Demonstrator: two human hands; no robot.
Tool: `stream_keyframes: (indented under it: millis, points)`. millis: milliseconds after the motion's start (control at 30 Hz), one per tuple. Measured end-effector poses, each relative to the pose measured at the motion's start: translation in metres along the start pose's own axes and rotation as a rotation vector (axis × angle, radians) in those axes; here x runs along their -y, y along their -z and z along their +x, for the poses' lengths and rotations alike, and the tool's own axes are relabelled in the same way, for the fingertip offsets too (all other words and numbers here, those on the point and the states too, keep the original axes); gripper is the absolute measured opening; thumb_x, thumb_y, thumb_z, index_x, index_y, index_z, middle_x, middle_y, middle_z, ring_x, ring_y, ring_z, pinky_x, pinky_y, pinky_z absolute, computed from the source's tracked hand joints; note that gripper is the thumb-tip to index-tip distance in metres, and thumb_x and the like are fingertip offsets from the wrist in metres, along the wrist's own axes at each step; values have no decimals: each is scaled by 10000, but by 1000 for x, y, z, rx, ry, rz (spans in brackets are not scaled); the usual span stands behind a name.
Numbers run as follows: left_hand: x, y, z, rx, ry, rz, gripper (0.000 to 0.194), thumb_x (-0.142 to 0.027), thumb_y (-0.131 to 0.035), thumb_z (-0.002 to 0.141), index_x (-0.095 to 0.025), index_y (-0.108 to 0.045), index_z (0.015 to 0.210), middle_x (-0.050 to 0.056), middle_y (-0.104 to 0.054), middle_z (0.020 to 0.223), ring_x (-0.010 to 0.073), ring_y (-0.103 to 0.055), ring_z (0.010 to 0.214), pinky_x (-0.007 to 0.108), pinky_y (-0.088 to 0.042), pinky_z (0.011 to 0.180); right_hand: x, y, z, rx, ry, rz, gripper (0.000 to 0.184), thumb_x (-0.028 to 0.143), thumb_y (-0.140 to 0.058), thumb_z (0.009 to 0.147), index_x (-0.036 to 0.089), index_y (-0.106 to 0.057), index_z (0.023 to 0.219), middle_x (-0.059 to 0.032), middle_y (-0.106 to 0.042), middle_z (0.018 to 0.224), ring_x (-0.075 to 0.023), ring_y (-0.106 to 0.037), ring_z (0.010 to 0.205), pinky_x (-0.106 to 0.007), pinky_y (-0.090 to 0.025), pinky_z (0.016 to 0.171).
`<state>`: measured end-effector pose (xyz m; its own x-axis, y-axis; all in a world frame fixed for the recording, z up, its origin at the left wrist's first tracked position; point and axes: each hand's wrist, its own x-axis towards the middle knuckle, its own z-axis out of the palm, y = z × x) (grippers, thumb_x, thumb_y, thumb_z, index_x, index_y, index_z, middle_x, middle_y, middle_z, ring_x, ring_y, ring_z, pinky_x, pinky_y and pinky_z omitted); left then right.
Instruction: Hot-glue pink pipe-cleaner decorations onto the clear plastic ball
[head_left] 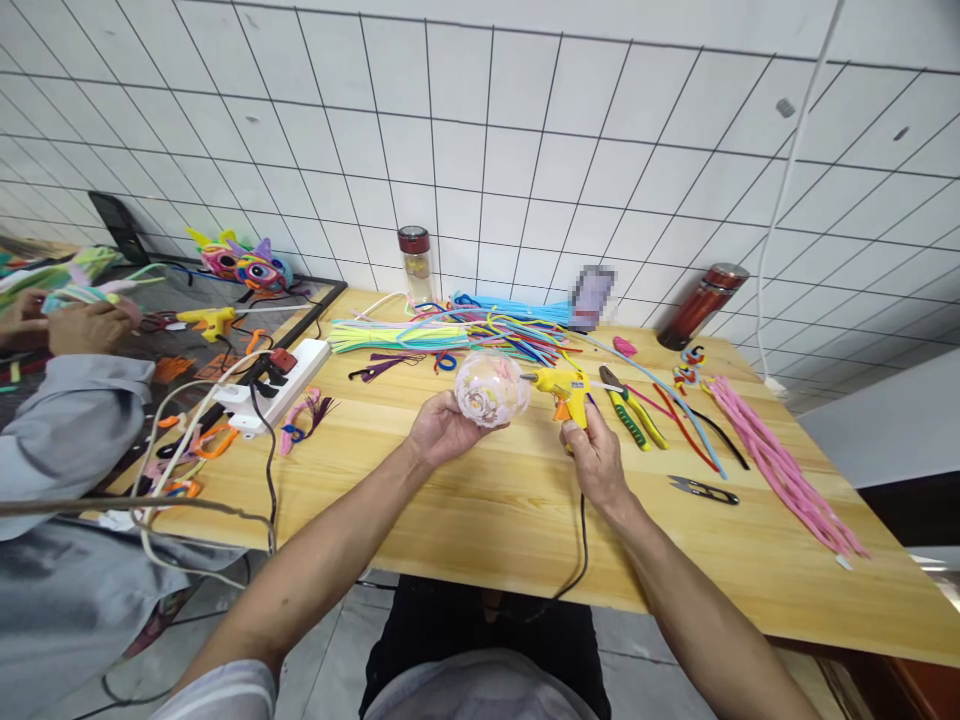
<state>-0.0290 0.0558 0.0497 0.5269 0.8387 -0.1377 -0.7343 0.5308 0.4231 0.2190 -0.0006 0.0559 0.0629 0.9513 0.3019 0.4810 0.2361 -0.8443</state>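
My left hand (pixel 442 430) is closed around the lower side of a clear, round plastic ball (pixel 491 388) with pinkish patches on its surface. In my right hand (pixel 596 450) is a yellow hot glue gun (pixel 564 388), gripped by its handle. Its nozzle points left and sits right at the ball's edge; whether it touches cannot be made out. A white glue stick pokes out of the gun's back end, and a black cord hangs from the handle. Pliers (pixel 634 408) with green and yellow handles lie just right of the gun.
Bundled pipe cleaners (pixel 405 335) lie behind the ball, with pink ones (pixel 780 460) at right. Small snips (pixel 703 490), a red thermos (pixel 701 305), a glass bottle (pixel 415 262) and a power strip (pixel 281 388) with cords are around. At left, a co-worker's hands (pixel 90 325) hold a craft piece.
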Motion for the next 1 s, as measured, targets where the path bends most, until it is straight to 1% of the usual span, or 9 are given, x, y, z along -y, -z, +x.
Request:
stream_keyframes:
  millis: [233,400,500,667,733,800,1000]
  points:
    - [-1,2,0,0,-5,-8,475,-111,-539,676,-129,-752,1099,138,-812,1123,303,-749,1067,506,-542,1050,-2,1,-2,1,24,12,332,546,-513,968,227,-601,996,56,-518,611,-141,-454,521,-284,-383,530]
    - [-1,0,-1,-18,-16,-11,463,-112,-540,674,-128,-756,1082,143,-811,1145,296,-756,1034,503,-555,1032,-4,-1,-1,-15,-44,106,294,516,-507,979,233,-587,986,46,-543,651,-147,-480,561,-275,-400,526]
    - [-1,0,-2,-16,-14,-19,453,-116,-540,674,-122,-758,1071,143,-812,1134,288,-759,1008,492,-568,1010,-5,-2,0,-2,-59,103,284,511,-519,968,234,-583,971,42,-555,660,-147,-488,568,-273,-412,528]
    - [-1,1,-2,8,-5,-22,449,-118,-541,683,-138,-752,1079,138,-811,1145,306,-748,1085,503,-553,1043,-5,-4,0,14,-60,85,298,521,-519,959,232,-590,985,45,-562,649,-145,-492,560,-272,-426,542]
    - [-1,1,-1,7,-3,-21,440,-122,-541,686,-137,-752,1072,140,-811,1147,303,-750,1074,496,-561,1029,-5,-4,0,16,-56,87,306,530,-518,958,234,-588,984,46,-559,643,-146,-488,556,-273,-425,537]
    - [-1,1,-1,4,-6,-21,448,-124,-541,688,-131,-753,1083,143,-809,1156,300,-753,1063,492,-565,1021,-5,-4,-1,18,-51,86,306,530,-514,960,235,-588,981,45,-559,643,-148,-491,556,-275,-427,539]
    - [-1,2,-1,9,-9,-20,530,-126,-538,692,-138,-736,1184,145,-802,1178,323,-733,1149,522,-537,1065,-4,-6,-3,23,-19,66,290,517,-502,969,238,-583,962,44,-562,642,-147,-505,556,-279,-436,559]
